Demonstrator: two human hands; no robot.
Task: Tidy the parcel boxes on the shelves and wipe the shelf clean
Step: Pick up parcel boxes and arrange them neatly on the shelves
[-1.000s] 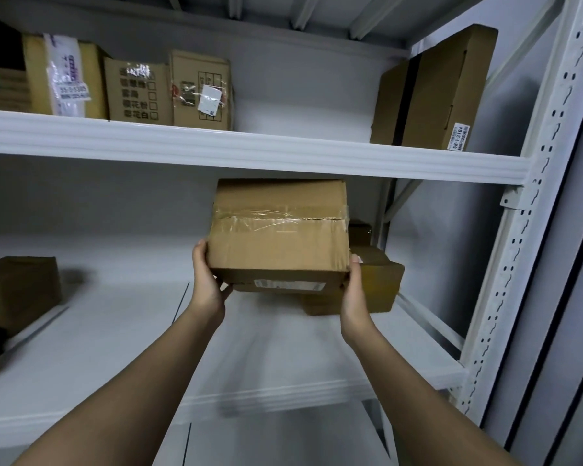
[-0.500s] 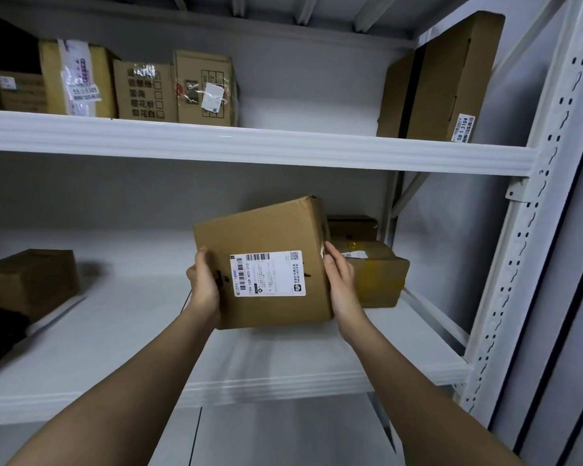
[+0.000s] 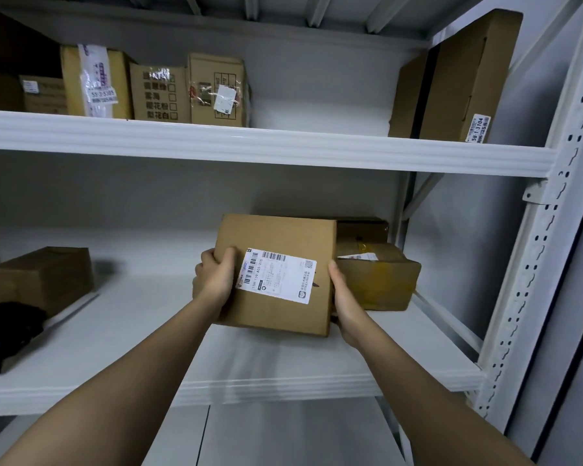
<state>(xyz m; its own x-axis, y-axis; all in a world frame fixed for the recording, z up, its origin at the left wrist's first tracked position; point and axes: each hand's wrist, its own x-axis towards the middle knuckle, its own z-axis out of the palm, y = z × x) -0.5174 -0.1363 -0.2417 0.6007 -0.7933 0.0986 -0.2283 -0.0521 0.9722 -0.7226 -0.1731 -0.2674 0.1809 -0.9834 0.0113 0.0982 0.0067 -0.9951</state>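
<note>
White metal shelf (image 3: 283, 375): left hand (image 3: 216, 280) and right hand (image 3: 342, 297) clamp the labelled parcel box (image 3: 276, 314) by its sides, label facing up, probably to park it beside the taped box (image 3: 377, 280).

Held box (image 3: 276, 297): matt brown cardboard, smooth white paper label (image 3: 276, 275). Box right of it (image 3: 381, 280): glossy tape. Shelf (image 3: 283, 375) beneath: white painted metal, smooth.

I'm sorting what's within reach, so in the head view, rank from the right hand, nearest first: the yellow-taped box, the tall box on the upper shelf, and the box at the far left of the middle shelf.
1. Yellow-taped box, just beside the right hand.
2. Tall box, upper right.
3. Far-left box, middle shelf.
</note>
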